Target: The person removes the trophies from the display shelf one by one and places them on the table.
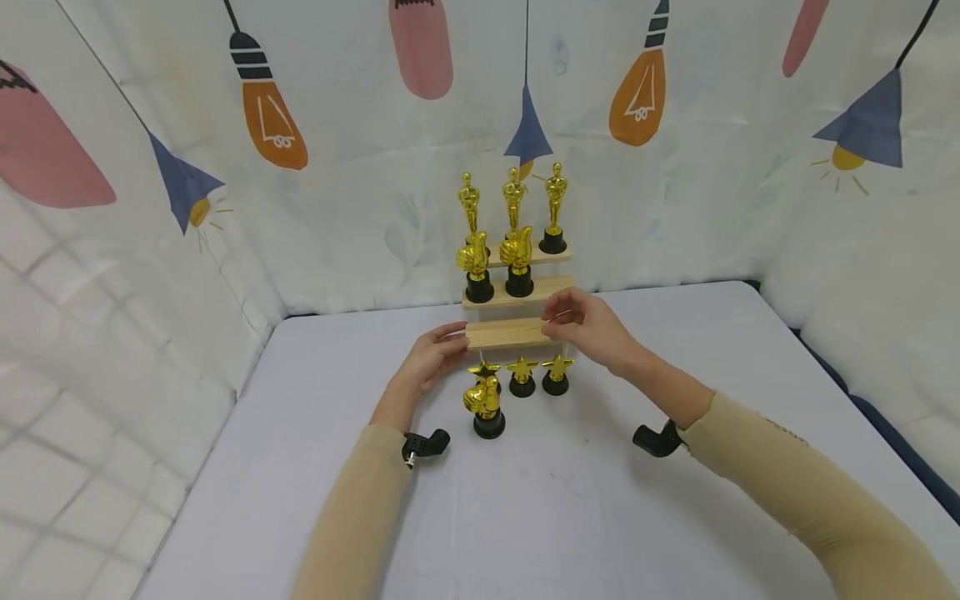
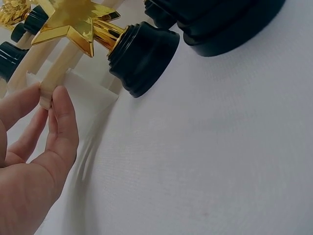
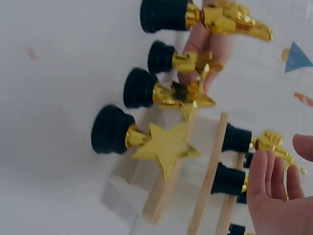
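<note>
A tiered wooden rack stands at the back of the table. My left hand (image 1: pixel 435 357) pinches the left end of its lowest wooden board (image 2: pixel 55 81) between thumb and fingers. Over the right end of that board hovers my right hand (image 1: pixel 592 327), its fingers loosely bent; in the right wrist view the right hand (image 3: pixel 281 196) holds nothing. In front of the rack stand three gold star trophies (image 1: pixel 557 371) on black bases. A gold thumbs-up trophy (image 1: pixel 487 408) stands before the leftmost star, partly covering it.
Two thumbs-up trophies (image 1: pixel 519 260) stand on the middle board (image 1: pixel 551 287). Three gold statuette trophies (image 1: pixel 555 200) line the top board (image 1: pixel 551 257). A white cloth covers the table (image 1: pixel 540 517). Behind hangs a curtain (image 1: pixel 337 225) printed with lamps.
</note>
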Motion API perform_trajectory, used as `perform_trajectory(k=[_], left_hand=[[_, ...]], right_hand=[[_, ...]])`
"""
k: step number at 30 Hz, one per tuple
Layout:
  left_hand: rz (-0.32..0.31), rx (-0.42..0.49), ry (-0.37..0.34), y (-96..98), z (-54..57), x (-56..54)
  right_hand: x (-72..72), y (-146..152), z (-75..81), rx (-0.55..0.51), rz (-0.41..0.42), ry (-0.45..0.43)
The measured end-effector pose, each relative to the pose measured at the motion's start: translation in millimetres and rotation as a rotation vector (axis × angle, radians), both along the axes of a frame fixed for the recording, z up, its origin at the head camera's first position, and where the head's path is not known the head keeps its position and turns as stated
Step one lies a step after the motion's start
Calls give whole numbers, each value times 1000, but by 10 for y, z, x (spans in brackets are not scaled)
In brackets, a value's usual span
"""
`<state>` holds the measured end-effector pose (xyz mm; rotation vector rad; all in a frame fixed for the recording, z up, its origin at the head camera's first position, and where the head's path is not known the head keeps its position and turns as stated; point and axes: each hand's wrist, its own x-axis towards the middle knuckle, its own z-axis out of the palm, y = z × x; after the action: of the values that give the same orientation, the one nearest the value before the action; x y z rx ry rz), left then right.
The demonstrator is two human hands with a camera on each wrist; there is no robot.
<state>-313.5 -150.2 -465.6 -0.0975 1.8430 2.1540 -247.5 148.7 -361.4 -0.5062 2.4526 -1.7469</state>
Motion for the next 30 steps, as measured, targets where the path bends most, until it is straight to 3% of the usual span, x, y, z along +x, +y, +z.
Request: perform_trajectory(k=[6,16,30], left_hand=[[0,7,2,2,-24,-2],[4,14,7,1,-21,-12],[-17,9,19,-3,9,4]], right_hand=[[-219,12,76,-15,-46,-23],[-456,-97,93,-44,-96,-40],[-775,-216,-19,-87,-202,-94]])
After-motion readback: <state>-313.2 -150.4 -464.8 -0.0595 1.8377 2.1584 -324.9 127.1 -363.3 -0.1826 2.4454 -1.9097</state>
